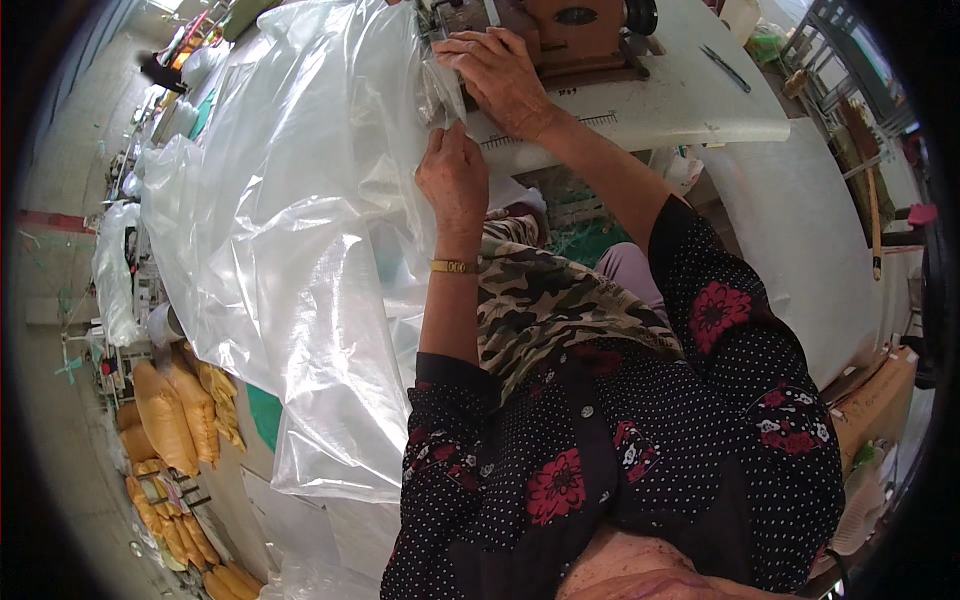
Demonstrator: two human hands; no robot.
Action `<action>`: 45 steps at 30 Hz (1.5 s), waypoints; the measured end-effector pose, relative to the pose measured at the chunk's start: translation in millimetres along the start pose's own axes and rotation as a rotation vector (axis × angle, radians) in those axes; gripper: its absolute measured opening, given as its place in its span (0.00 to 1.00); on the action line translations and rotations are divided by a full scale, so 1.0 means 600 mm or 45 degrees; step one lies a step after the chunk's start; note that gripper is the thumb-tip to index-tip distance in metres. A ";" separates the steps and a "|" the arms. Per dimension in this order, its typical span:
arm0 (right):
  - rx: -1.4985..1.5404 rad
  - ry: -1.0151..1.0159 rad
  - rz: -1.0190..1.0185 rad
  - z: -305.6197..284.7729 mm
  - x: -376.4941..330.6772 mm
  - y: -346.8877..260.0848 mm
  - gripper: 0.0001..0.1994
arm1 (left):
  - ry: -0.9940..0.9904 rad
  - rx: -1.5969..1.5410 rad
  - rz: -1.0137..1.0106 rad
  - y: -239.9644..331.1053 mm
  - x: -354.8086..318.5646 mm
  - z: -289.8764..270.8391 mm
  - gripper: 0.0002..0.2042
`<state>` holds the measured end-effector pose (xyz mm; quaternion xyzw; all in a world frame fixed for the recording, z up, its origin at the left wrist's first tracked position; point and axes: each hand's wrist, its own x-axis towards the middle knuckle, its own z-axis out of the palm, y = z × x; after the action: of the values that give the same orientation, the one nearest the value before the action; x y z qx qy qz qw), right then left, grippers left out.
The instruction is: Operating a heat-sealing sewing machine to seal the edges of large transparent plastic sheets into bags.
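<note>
Left of the camouflage cloth (570, 305) over the lap, clear plastic sheeting (290, 240) spreads wide and shiny!
Closest in, it's the black dotted shirt (640, 450) with its red flowers; up past the lap comes the left hand (453, 182), gold-coloured watch (455, 266) on the wrist, curled tight, fingertips pinching the sheeting's right-hand edge; just beyond, the right hand (505, 88), palm down, fingers stretched and loosely bent by the machine's left end, and whether they grip sheeting underneath, I cannot tell; there's the brown sewing machine (582, 28) itself, up on the white table (690, 105), a slim dark tool (727, 69) lying to its right; and way off left, yellow-orange bundles (165, 415)!
</note>
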<state>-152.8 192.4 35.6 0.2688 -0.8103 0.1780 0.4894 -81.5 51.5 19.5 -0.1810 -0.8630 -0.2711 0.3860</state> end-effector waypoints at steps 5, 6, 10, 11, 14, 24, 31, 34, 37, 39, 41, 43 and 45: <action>0.003 -0.011 0.013 -0.006 -0.005 -0.002 0.21 | 0.018 -0.009 0.061 -0.004 0.028 0.008 0.02; -0.001 -0.010 0.009 -0.005 -0.007 -0.003 0.21 | -0.003 -0.020 0.051 -0.006 0.034 0.007 0.02; 0.072 -0.038 0.036 -0.005 -0.010 -0.007 0.23 | 0.040 -0.077 0.099 -0.010 0.055 0.008 0.02; 0.102 -0.033 0.050 -0.005 -0.009 -0.009 0.24 | 0.046 -0.074 0.101 -0.014 0.056 0.009 0.02; 0.061 -0.036 0.054 -0.005 -0.012 -0.016 0.24 | 0.025 -0.047 0.078 -0.018 0.055 0.013 0.01; -0.015 0.001 0.000 -0.002 -0.017 -0.011 0.18 | 0.184 0.014 0.038 -0.015 0.036 0.023 0.02; 0.002 0.022 0.011 0.006 -0.015 -0.012 0.19 | 0.082 0.067 0.091 -0.036 0.028 0.025 0.04; -0.005 0.012 0.002 0.007 -0.011 -0.018 0.18 | 0.079 0.109 0.135 -0.045 0.028 0.021 0.06; -0.054 -0.028 0.020 0.001 -0.015 -0.016 0.19 | 0.051 0.117 0.141 -0.047 0.033 0.028 0.06; -0.082 -0.052 0.034 0.004 -0.014 -0.018 0.20 | 0.042 0.148 0.145 -0.055 0.041 0.025 0.06; -0.082 -0.041 0.034 0.009 -0.012 -0.021 0.22 | 0.032 0.177 0.147 -0.060 0.047 0.025 0.07; -0.079 -0.061 0.037 0.004 -0.017 -0.019 0.23 | 0.072 0.168 0.200 -0.063 0.050 0.028 0.08; -0.079 -0.077 0.043 0.001 -0.019 -0.018 0.23 | 0.061 0.171 0.190 -0.065 0.051 0.030 0.08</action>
<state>-142.5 186.7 25.3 0.2450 -0.8343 0.1526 0.4696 -131.8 34.8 20.3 -0.2119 -0.8538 -0.1876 0.4369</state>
